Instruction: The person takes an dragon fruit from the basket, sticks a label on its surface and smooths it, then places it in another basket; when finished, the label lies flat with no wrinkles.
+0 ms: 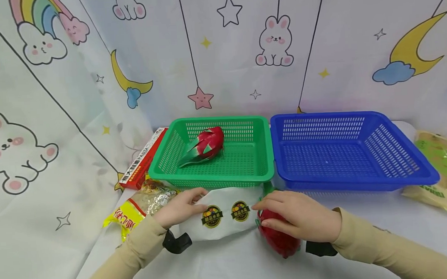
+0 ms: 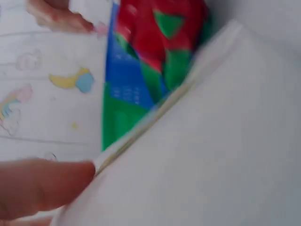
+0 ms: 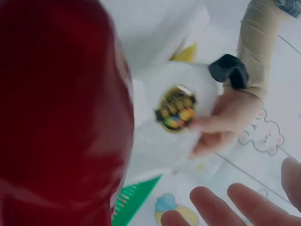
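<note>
My left hand (image 1: 180, 207) pinches the left end of a white bag (image 1: 227, 231) with two round fruit labels. In the left wrist view, the thumb (image 2: 47, 186) presses the bag's edge. At the bag's right end lies a red dragon fruit (image 1: 278, 239) with green scales, close against the bag in the head view. My right hand (image 1: 301, 215) hovers over this fruit, its fingers loosely extended toward the bag. The right wrist view shows those fingers (image 3: 211, 207) apart from the fruit (image 3: 61, 108). Whether any fruit is inside the bag cannot be seen.
Behind the bag, a green basket (image 1: 212, 183) holds another dragon fruit (image 1: 210, 142). A blue basket (image 1: 356, 183) stands beside it on the right. At left are a red pasta box (image 1: 143, 159) and a yellow-and-clear food packet (image 1: 140, 205); a beige-green packet (image 1: 434, 167) lies far right.
</note>
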The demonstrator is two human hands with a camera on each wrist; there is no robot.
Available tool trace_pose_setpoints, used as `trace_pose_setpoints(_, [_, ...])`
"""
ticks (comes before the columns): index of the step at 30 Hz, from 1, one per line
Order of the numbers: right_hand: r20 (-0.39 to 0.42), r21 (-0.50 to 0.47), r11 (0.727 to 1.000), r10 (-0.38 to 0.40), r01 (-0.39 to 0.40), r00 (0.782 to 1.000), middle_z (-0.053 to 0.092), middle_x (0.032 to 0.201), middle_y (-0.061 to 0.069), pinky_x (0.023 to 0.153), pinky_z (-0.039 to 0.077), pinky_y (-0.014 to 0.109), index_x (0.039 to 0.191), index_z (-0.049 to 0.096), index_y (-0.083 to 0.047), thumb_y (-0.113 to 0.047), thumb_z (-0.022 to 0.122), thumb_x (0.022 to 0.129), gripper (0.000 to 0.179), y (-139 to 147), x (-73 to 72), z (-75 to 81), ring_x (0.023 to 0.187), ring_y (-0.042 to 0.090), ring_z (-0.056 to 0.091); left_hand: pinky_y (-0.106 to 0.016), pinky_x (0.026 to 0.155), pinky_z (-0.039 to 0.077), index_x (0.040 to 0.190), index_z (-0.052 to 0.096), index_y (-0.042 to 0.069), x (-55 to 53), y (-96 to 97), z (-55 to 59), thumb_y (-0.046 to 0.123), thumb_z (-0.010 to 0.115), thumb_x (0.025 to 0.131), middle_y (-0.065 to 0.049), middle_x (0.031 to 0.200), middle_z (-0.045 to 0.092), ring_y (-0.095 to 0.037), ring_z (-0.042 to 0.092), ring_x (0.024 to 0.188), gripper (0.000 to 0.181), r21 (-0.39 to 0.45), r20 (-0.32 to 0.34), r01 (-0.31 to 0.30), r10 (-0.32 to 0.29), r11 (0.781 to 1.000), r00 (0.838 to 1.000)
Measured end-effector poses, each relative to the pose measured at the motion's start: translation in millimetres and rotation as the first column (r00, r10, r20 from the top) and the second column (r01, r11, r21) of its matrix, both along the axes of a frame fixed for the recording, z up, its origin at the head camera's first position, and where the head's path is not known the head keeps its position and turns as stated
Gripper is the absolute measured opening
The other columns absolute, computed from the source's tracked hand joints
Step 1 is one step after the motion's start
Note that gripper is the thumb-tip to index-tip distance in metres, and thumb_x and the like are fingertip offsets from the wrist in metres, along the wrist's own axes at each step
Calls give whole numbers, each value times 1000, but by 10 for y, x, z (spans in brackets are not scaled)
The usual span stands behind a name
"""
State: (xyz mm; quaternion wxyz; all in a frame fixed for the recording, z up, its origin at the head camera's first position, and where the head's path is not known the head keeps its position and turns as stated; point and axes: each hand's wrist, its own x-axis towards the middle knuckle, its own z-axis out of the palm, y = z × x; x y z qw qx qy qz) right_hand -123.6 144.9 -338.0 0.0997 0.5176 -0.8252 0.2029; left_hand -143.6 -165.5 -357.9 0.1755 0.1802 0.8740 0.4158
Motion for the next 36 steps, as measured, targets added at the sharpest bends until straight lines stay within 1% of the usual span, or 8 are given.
trace_pose_setpoints(2, [-10,-10,1000,12,-12,1000,63,103,-10,80,51,26,113,61,-16,-28,56,92,25,-7,-1,-4,94,5,59,-30,58,53,114,54,3,43,58,72,16,57,90,-13,96,64,-14,62,72,27,75,71,-33,28,997,997])
trace_pose_setpoints(4, [-18,-18,1000,18,-18,1000,62,100,-11,79,50,25,111,62,-15,-27,56,92,23,-11,-1,-8,91,5,59,-31,58,53,115,52,3,85,119,143,18,56,91,-13,95,65,-13,63,68,28,127,109,-61,47,990,993])
trace_pose_setpoints(11, [-49,-52,998,34,-36,998,61,95,-10,77,49,21,108,62,-14,-27,56,92,21,-47,-5,-1,86,5,58,-28,57,53,116,49,0,203,335,315,17,55,92,-13,93,63,-11,63,63,30,254,152,-118,80,960,985])
trace_pose_setpoints(18, [-2,-67,997,22,-22,1000,61,96,-9,75,51,23,109,62,-13,-29,58,91,25,-95,-1,28,87,6,58,-28,57,53,116,46,1,282,524,415,17,55,91,-13,93,62,-12,63,63,30,307,188,-116,59,945,980])
trace_pose_setpoints(22, [-20,-116,993,9,-11,1000,61,96,-7,75,51,22,109,62,-12,-31,60,89,28,-138,0,34,87,5,58,-28,57,53,116,45,1,302,590,454,17,55,92,-15,97,60,-12,63,63,31,330,188,-103,42,938,981])
trace_pose_setpoints(27, [-78,-212,977,-21,4,997,62,97,-3,72,50,18,109,62,-11,-31,64,86,30,-212,-4,43,86,6,59,-29,60,53,118,45,2,319,678,493,19,55,91,-15,105,56,-13,63,69,34,353,187,-87,21,932,982])
trace_pose_setpoints(32, [-82,-297,955,-42,16,996,62,96,-1,70,50,17,107,61,-12,-24,73,79,32,-266,-1,45,83,7,58,-28,62,53,119,44,2,333,748,518,21,56,91,-14,106,56,-13,63,73,36,384,197,-91,15,919,980])
trace_pose_setpoints(36, [-81,-336,941,-55,25,995,62,95,-1,71,51,17,104,61,-12,-27,69,83,27,-286,-4,48,83,7,59,-27,66,53,120,43,2,338,779,527,21,56,91,-13,108,56,-12,62,78,37,409,192,-99,21,907,981])
